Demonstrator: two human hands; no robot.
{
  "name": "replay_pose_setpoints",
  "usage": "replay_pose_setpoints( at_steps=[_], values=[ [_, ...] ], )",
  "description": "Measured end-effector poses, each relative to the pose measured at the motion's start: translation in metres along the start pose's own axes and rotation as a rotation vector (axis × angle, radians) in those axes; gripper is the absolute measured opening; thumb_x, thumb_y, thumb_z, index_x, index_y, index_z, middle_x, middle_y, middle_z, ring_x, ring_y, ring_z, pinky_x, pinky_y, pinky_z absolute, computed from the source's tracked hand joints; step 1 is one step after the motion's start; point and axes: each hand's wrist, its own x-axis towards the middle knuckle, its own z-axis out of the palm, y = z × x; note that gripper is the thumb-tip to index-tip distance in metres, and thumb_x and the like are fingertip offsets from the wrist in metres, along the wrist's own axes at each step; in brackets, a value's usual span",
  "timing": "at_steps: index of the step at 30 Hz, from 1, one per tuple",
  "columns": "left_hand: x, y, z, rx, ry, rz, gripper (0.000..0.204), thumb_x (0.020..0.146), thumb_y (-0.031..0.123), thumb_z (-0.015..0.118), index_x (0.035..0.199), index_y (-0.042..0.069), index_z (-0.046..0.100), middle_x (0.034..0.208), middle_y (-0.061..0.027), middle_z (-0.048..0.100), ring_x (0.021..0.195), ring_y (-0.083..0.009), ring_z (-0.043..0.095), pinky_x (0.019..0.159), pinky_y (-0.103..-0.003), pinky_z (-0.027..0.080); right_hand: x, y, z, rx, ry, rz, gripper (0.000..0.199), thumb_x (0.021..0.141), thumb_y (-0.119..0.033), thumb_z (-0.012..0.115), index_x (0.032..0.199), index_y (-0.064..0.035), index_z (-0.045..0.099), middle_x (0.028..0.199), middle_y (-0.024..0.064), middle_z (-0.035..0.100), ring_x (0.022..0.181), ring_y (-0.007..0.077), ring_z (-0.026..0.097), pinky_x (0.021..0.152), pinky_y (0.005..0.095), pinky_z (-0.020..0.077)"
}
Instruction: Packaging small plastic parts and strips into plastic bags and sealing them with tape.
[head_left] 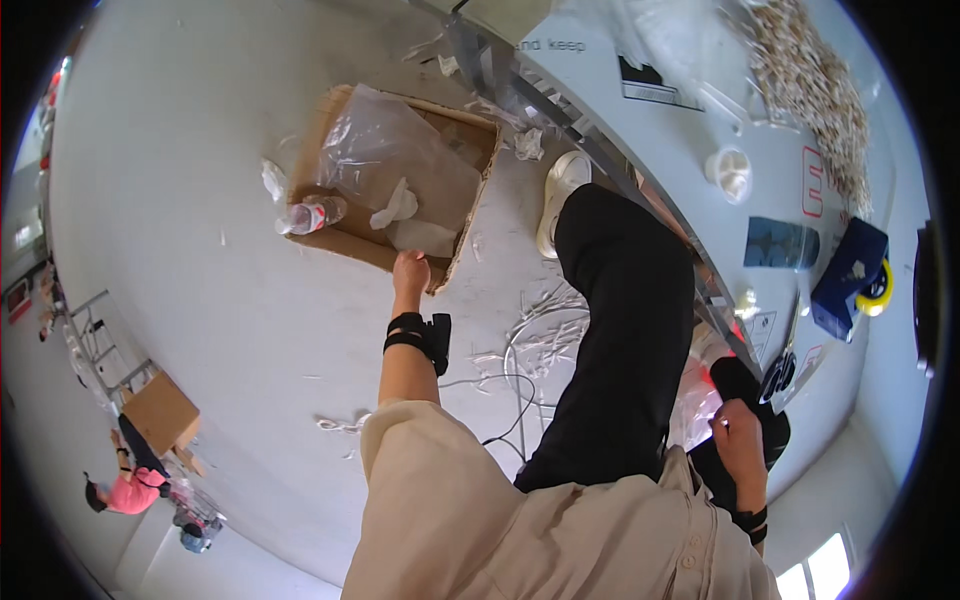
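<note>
My left hand (411,270) is closed on the near rim of an open cardboard box (352,248) on the floor. Inside the box lie a clear plastic bag (375,135), a crumpled white tissue (396,204) and a clear plastic bottle with a red and white label (318,214), which leans over the left corner. By my right thigh, my right hand (738,436) is held with its fingers curled in. Whatever it may hold is hidden. Close to that hand shows some pinkish clear plastic (694,400).
A pale table (690,150) on the right bears scissors (778,372), a blue tape dispenser (848,280), a white cup (729,174) and a pile of cotton-swab-like sticks (810,90). Scraps and a looped cable (512,370) litter the floor. Another person (135,490) is far left, near a carton (160,410).
</note>
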Motion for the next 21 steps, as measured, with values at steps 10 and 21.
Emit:
replay_pose_setpoints(
  at_steps=[10,21],
  values=[
    [0.039,-0.011,-0.014,0.280,0.428,0.056,0.021,0.068,0.007,0.057,0.085,0.012,0.068,0.109,-0.0196,0.053,0.107,-0.0370,0.046,0.093,-0.046,0.039,0.032,-0.018,0.001,-0.129,-0.164,0.065,0.012,0.071,-0.004,0.063,0.081,0.0002,0.058,0.082,0.0183,0.058,0.079,0.0369,0.058,0.069,0.0415,0.0465],
    [0.142,-0.126,-0.120,0.390,0.667,-0.202,0.060,0.064,0.023,0.074,0.117,0.003,0.053,0.110,-0.0154,0.056,0.102,-0.0329,0.052,0.086,-0.041,0.044,0.047,-0.019,0.005,-0.109,-0.222,0.044,0.011,0.072,-0.004,0.063,0.080,-0.0019,0.055,0.080,0.0176,0.058,0.074,0.0377,0.058,0.064,0.0428,0.0467]
  ],
)
